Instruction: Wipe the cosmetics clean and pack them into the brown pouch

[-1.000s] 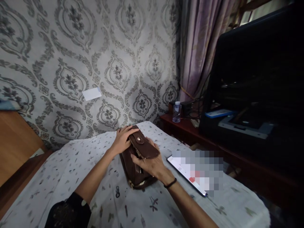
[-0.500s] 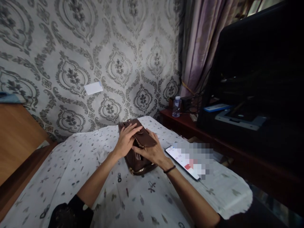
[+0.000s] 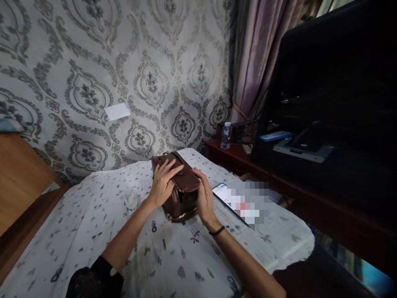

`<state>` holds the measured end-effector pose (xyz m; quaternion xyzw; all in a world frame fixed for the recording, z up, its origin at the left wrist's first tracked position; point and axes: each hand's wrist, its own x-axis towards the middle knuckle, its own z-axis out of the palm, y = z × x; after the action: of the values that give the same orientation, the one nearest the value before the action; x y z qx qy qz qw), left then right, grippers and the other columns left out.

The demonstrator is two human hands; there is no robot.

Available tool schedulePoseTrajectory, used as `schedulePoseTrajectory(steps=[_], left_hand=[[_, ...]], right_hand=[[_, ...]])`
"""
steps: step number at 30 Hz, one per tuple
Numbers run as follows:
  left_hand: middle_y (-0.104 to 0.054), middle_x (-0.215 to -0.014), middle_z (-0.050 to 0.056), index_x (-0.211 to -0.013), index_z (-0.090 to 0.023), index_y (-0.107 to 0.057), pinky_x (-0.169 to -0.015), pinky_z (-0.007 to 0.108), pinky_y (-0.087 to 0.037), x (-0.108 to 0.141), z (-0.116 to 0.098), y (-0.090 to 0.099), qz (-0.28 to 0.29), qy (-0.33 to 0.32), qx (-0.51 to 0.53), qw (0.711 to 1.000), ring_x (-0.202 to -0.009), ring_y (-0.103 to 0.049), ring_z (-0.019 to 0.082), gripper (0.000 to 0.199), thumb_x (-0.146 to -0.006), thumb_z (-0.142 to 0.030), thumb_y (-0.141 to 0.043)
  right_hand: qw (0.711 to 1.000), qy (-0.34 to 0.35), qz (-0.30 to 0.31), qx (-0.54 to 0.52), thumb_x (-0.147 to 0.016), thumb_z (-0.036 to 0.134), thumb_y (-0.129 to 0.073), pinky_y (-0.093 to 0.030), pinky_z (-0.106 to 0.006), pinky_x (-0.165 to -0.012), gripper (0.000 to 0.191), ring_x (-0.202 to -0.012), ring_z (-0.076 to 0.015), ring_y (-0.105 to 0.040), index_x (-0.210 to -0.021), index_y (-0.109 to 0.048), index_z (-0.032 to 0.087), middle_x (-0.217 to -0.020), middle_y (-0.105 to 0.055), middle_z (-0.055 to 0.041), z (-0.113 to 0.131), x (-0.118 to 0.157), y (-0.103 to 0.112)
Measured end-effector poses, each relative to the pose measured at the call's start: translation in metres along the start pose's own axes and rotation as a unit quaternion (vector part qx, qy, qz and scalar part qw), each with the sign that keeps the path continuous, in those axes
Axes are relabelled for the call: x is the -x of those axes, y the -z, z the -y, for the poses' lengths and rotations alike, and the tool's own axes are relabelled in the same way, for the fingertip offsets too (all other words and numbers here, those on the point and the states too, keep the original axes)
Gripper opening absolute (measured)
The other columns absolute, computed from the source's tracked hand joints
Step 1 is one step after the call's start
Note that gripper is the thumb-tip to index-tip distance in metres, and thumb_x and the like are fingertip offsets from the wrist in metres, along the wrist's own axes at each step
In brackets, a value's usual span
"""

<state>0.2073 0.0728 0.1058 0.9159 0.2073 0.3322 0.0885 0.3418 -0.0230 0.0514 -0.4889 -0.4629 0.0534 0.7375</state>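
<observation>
A brown leather handbag (image 3: 179, 211) with gold-coloured zips lies on the patterned cloth, its flap facing up. My left hand (image 3: 163, 182) rests on top of the flap, fingers stretched out and slightly spread. My right hand (image 3: 205, 198) holds the bag's right side, with the fingers along the edge of the flap and partly hidden behind it. Below the front end of the flap there is a dark gap. To the right of my right hand lies a phone (image 3: 228, 203) with a lit screen, partly blurred out.
The cloth (image 3: 124, 248) covers the surface under the bag. On a dark red table at the right stand a clear bottle (image 3: 226, 135) and a large black screen (image 3: 325, 103). A wooden panel (image 3: 25, 174) is at the left. Patterned wallpaper and a purple curtain are behind.
My right hand has moved from under the flap's front end to the bag's right side, and the flap has come down. My left hand stays on the flap. The view has shifted slightly.
</observation>
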Motion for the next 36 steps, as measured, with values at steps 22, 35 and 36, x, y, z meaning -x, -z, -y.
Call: schedulePoseTrajectory(steps=[22, 35, 36], left_hand=[[-0.050, -0.148, 0.015, -0.151, -0.020, -0.031, -0.119, 0.058, -0.016, 0.033, -0.022, -0.022, -0.065, -0.107, -0.100, 0.987, -0.145, -0.032, 0.030, 0.059, -0.094, -0.026, -0.047], [-0.046, -0.146, 0.021, -0.150, -0.014, -0.028, -0.117, 0.063, -0.023, 0.044, -0.003, -0.034, -0.139, -0.142, -0.026, 0.980, -0.142, -0.036, 0.034, 0.065, -0.089, -0.025, -0.050], [-0.045, -0.147, 0.021, -0.151, -0.013, -0.026, -0.117, 0.063, -0.023, 0.044, -0.003, -0.035, -0.139, -0.142, -0.021, 0.980, -0.143, -0.035, 0.034, 0.067, -0.090, -0.026, -0.050]], right_hand=[[0.961, 0.070, 0.056, 0.261, -0.099, 0.031, -0.036, -0.041, -0.051, -0.109, 0.040, -0.126, -0.0271, -0.051, -0.125, -0.063, 0.019, -0.135, -0.057, -0.0143, 0.001, -0.013, -0.008], [0.909, 0.087, 0.149, 0.378, -0.084, 0.062, -0.057, -0.035, -0.056, -0.110, 0.073, -0.138, -0.0373, -0.035, -0.138, -0.050, 0.015, -0.152, -0.037, -0.0216, 0.005, -0.011, -0.010], [0.907, 0.086, 0.158, 0.380, -0.083, 0.064, -0.057, -0.036, -0.056, -0.110, 0.074, -0.137, -0.0374, -0.036, -0.137, -0.051, 0.014, -0.151, -0.038, -0.0220, 0.007, -0.012, -0.009]])
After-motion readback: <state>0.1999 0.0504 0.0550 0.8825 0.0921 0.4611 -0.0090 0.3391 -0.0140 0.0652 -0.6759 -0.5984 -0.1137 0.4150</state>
